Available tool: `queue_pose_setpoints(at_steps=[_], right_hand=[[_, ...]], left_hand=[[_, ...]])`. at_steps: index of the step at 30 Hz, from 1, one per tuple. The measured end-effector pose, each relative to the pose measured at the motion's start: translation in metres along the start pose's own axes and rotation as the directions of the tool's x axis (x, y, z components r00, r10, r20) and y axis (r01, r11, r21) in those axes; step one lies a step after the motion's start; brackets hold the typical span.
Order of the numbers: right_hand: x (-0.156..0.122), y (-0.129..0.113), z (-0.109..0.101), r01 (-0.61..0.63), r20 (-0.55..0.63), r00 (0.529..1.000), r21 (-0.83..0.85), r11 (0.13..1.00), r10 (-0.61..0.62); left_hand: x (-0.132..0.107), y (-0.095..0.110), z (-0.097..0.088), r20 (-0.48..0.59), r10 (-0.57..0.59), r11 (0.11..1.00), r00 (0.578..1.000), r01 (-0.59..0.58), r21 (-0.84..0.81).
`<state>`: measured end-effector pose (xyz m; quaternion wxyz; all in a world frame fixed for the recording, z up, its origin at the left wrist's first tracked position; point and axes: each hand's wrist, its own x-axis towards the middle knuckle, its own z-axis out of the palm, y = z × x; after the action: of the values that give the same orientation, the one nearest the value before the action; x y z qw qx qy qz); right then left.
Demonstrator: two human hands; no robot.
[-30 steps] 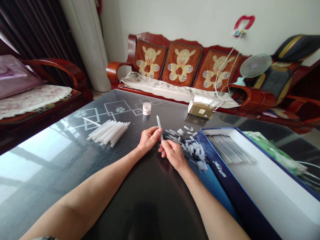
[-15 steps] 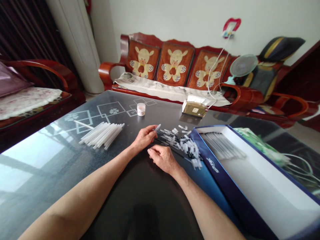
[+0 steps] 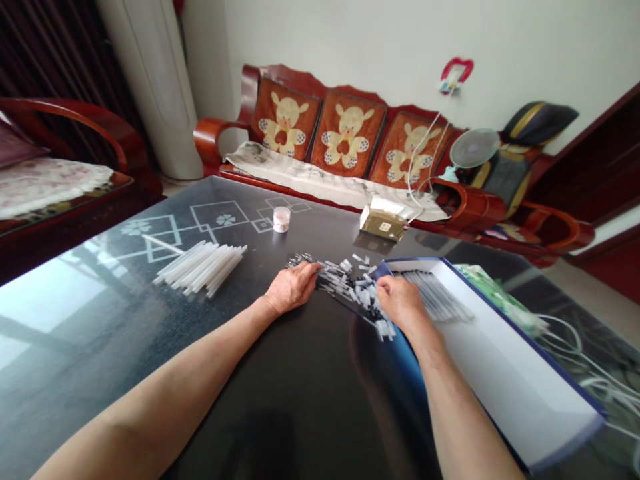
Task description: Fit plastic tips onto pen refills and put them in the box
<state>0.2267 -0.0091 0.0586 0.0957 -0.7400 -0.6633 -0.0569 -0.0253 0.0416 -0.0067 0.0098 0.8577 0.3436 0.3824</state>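
My left hand point(image 3: 294, 288) is closed at the left end of a heap on the table. Dark thin rods with pale tips point(image 3: 300, 259), which look like pen refills, show just beyond its fingers. What it holds, if anything, is hidden. My right hand point(image 3: 400, 299) reaches over the heap's right side, thumb and fingertips pinched together beside small clear-and-white caps point(image 3: 365, 290). I cannot make out anything in that pinch. White tubes like pen barrels point(image 3: 203, 265) lie side by side in a bundle to the left.
A blue-edged box point(image 3: 545, 373) with a white inside holds a row of clear tubes point(image 3: 440, 297). A small round tub point(image 3: 281, 219) and a tissue box point(image 3: 383, 222) stand further back. A green packet point(image 3: 500, 297) and white cables point(image 3: 565, 333) lie right of the box.
My right hand has moved right, away from my left hand, to the caps beside the box. My left hand has lowered onto the heap; the white tip it held up is out of sight.
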Motion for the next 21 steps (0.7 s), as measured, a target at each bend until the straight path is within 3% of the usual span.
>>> queue_pose_setpoints(at_steps=[4, 10, 13, 15, 17, 19, 21], right_hand=[[-0.008, 0.001, 0.008, -0.012, 0.111, 0.994, -0.13, 0.991, 0.027], [-0.012, -0.003, 0.016, -0.044, 0.098, 0.993, -0.144, 0.989, 0.058], [-0.012, -0.008, 0.011, -0.06, -0.031, 0.998, -0.012, 0.998, 0.06], [-0.012, -0.017, 0.013, -0.009, -0.124, 0.991, 0.243, 0.97, 0.04], [-0.014, -0.031, 0.02, 0.013, -0.121, 0.99, 0.609, 0.793, 0.077], [-0.018, -0.048, 0.032, -0.077, 0.01, 0.987, 0.906, 0.416, 0.16], [-0.022, -0.064, 0.045, -0.173, 0.163, 0.966, 0.984, 0.034, 0.201]], left_hand=[[0.0, 0.002, 0.0, 0.074, -0.016, 1.0, 0.997, 0.016, 0.006], [0.0, 0.002, 0.0, 0.115, -0.038, 0.999, 0.993, 0.035, 0.026], [-0.001, 0.003, 0.0, 0.115, -0.031, 0.999, 0.993, 0.028, 0.033], [-0.001, 0.004, -0.001, 0.114, -0.017, 0.999, 0.993, 0.014, 0.031], [-0.001, 0.006, -0.002, 0.126, 0.005, 1.0, 0.992, -0.009, 0.024], [0.0, 0.009, -0.004, 0.147, 0.022, 1.0, 0.989, -0.024, 0.008], [0.0, 0.01, -0.005, 0.169, 0.03, 0.999, 0.985, -0.028, -0.015]])
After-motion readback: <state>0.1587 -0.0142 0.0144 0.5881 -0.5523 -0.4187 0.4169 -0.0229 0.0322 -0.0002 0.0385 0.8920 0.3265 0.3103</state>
